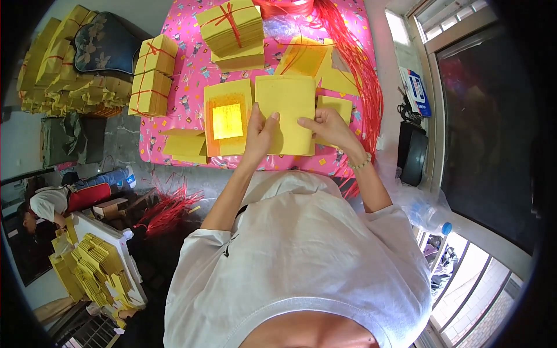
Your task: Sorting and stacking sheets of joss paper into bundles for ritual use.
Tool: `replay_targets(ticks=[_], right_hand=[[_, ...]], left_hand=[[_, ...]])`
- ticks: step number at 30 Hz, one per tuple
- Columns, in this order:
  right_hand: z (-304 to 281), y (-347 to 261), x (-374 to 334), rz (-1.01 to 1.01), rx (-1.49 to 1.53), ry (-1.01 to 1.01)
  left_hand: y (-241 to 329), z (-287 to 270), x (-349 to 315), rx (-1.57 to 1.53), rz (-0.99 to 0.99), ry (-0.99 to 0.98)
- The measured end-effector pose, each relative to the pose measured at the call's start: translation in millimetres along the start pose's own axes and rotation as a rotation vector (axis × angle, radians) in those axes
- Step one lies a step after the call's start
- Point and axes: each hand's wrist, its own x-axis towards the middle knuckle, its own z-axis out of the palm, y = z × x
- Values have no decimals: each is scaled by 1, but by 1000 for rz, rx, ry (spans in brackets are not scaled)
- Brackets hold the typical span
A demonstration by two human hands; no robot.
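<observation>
Between my hands is a plain yellow sheet of paper (287,98), curved slightly and held above the pink table. My left hand (261,132) grips its left edge with the thumb on top. On the right edge, my right hand (332,126) pinches it between thumb and fingers. Just left of it lies a yellow paper with an orange patch and a shiny gold square (228,121). Another yellow sheet (339,107) is partly hidden behind my right hand. A folded yellow paper (187,145) sits at the table's near left edge.
Tied yellow bundles (152,93) and a taller tied stack (232,29) stand on the pink patterned table cover (188,75). Red plastic strands (368,98) trail down the right side. Further left are piled bundles (75,93) and a person (52,203) at a white table (134,272).
</observation>
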Motion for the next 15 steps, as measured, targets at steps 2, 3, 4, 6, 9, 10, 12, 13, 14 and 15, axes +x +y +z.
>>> replay_targets(ticks=[2,3,4,6,9,10,12,13,14,15], right_hand=[[-5,24,7,-55,0,-15],[-4,23,7,-56,0,-17],[-3,20,6,-65,27,-20],[-2,17,2,-75,54,-22],[-1,16,-2,-45,39,-56],[1,17,-2,-107,23,-23],[3,16,-3,-170,9,9],[5,12,-4,-139,61,4],[7,10,-5,-108,114,-1],[5,13,-5,-110,113,0]], left_hand=[[1,4,3,-14,5,-1],[-1,3,2,-4,15,8],[-3,2,2,7,25,16],[-4,2,2,1,41,47],[-4,1,4,-6,52,69],[-4,1,5,-6,48,63],[-8,-2,8,-1,67,65],[-9,-3,8,5,86,69],[-10,-5,8,6,87,70],[-8,-6,8,20,88,97]])
